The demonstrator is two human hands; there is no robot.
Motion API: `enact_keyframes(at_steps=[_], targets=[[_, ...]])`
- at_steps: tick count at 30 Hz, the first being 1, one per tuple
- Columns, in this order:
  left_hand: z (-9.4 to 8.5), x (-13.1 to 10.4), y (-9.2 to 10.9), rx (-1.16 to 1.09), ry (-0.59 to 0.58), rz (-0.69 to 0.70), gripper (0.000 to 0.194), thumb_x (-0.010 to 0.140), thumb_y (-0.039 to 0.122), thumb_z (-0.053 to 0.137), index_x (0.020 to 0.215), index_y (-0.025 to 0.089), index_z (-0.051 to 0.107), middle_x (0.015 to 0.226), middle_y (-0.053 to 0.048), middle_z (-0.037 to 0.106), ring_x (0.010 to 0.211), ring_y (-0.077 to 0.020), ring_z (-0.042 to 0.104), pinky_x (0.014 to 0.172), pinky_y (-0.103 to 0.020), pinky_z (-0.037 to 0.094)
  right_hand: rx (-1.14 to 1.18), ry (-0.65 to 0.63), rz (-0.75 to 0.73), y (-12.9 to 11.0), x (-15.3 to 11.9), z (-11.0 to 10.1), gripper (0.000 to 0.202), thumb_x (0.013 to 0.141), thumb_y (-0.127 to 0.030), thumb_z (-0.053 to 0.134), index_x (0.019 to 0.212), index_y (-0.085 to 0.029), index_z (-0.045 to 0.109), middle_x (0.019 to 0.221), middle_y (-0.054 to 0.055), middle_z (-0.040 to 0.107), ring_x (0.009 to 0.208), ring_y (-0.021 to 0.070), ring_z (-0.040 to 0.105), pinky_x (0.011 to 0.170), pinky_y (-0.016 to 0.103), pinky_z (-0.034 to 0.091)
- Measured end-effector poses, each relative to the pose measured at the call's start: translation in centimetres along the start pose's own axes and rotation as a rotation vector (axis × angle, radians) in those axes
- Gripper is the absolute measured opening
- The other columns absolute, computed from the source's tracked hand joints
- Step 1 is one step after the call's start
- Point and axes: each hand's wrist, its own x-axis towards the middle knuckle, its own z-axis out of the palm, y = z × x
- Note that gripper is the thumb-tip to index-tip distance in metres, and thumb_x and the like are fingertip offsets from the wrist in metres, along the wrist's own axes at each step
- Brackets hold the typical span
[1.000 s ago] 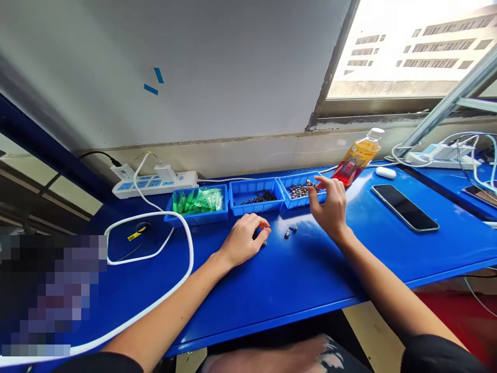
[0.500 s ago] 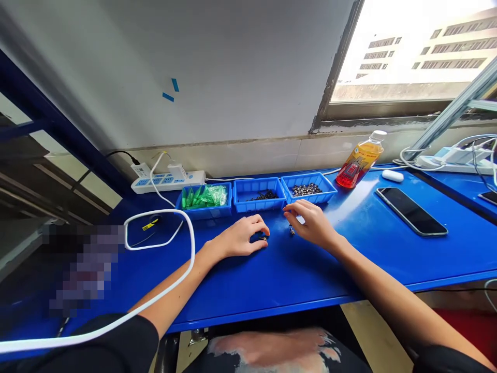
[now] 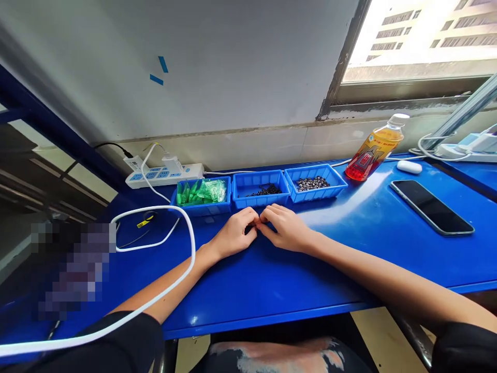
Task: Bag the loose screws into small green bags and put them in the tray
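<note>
My left hand [image 3: 237, 232] and my right hand [image 3: 285, 227] meet at the fingertips over the blue table, just in front of the middle bin. Both are closed in a pinch, and whatever lies between the fingers is too small to make out. Behind them stand three blue bins in a row: the left bin [image 3: 205, 209] holds green plastic packets [image 3: 204, 192], the middle bin [image 3: 261, 200] dark small parts [image 3: 266, 190], the right bin [image 3: 318, 195] shiny metal parts [image 3: 312, 183].
A bottle of red drink [image 3: 375, 150], a white case [image 3: 409, 167] and a phone [image 3: 432, 206] are on the right. A power strip [image 3: 165, 175] lies at the back left. A white cable [image 3: 193, 243] loops across the left side, over my left arm.
My right hand has moved left to meet my left hand. The small metal parts seen beside it on the table no longer show. The view has shifted slightly.
</note>
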Motion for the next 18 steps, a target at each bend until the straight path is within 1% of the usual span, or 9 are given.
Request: enact_keyframes(at_steps=[3,6,8,10,13,15,18], targets=[[-0.6,-0.5,-0.1,-0.07,-0.022,0.0,0.011,0.075,0.008,0.044,0.073,0.017,0.05,0.073,0.0,0.053,0.069,-0.0115,0.051,0.066,-0.023,0.044,0.019,-0.001,-0.01,-0.3,0.0,0.2,0.012,0.088,-0.024,0.046,0.082,-0.017,0.054,0.073,0.004,0.059,0.068,0.0167,0.05,0.065,0.03,0.04],[-1.0,-0.9,-0.3,-0.157,0.01,-0.028,0.01,0.081,0.012,0.044,0.077,0.017,0.051,0.077,-0.001,0.055,0.07,-0.0108,0.053,0.066,-0.022,0.045,0.0,-0.022,-0.025,-0.4,-0.1,0.3,0.007,0.084,-0.022,0.051,0.088,-0.016,0.054,0.079,0.005,0.059,0.072,0.0178,0.05,0.065,0.03,0.039],[-1.1,-1.2,-0.4,-0.198,0.009,-0.034,0.011,0.084,0.014,0.044,0.077,0.017,0.052,0.078,-0.001,0.056,0.07,-0.0105,0.054,0.065,-0.022,0.046,-0.043,-0.01,-0.053,-0.4,-0.2,0.5,0.006,0.084,-0.017,0.048,0.084,-0.017,0.054,0.077,0.005,0.059,0.071,0.017,0.049,0.063,0.029,0.037],[-1.2,-1.5,-0.5,-0.216,-0.02,-0.038,0.013,0.086,0.016,0.044,0.077,0.018,0.052,0.077,-0.001,0.056,0.068,-0.0104,0.053,0.063,-0.021,0.046,-0.063,-0.001,-0.108,-0.4,-0.3,0.6,0.013,0.086,-0.014,0.044,0.079,-0.018,0.053,0.072,0.003,0.056,0.065,0.0152,0.045,0.061,0.028,0.035],[-1.4,-1.9,-0.3,-0.21,-0.051,-0.053,0.016,0.088,0.016,0.041,0.078,0.019,0.054,0.079,-0.002,0.059,0.069,-0.0111,0.054,0.063,-0.022,0.047,-0.05,0.007,-0.167,-0.4,-0.4,0.5,0.018,0.089,-0.016,0.042,0.076,-0.018,0.053,0.066,0.001,0.053,0.061,0.0141,0.042,0.06,0.028,0.033],[-1.5,-2.0,-0.1,-0.2,-0.054,-0.069,0.016,0.087,0.016,0.042,0.077,0.019,0.054,0.079,-0.002,0.059,0.069,-0.0115,0.055,0.063,-0.022,0.047,-0.017,-0.002,-0.182,-0.4,-0.5,0.3,0.018,0.09,-0.017,0.042,0.076,-0.018,0.053,0.066,0.001,0.053,0.061,0.0141,0.042,0.06,0.028,0.033],[-1.4,-2.1,0.3,-0.171,-0.067,-0.074,0.01,0.083,0.015,0.047,0.077,0.019,0.054,0.078,-0.002,0.06,0.069,-0.0117,0.056,0.062,-0.023,0.048,0.044,-0.039,-0.184,-0.4,-0.8,-0.1,0.019,0.09,-0.017,0.041,0.077,-0.018,0.054,0.067,0.002,0.054,0.062,0.0143,0.042,0.06,0.028,0.034]])
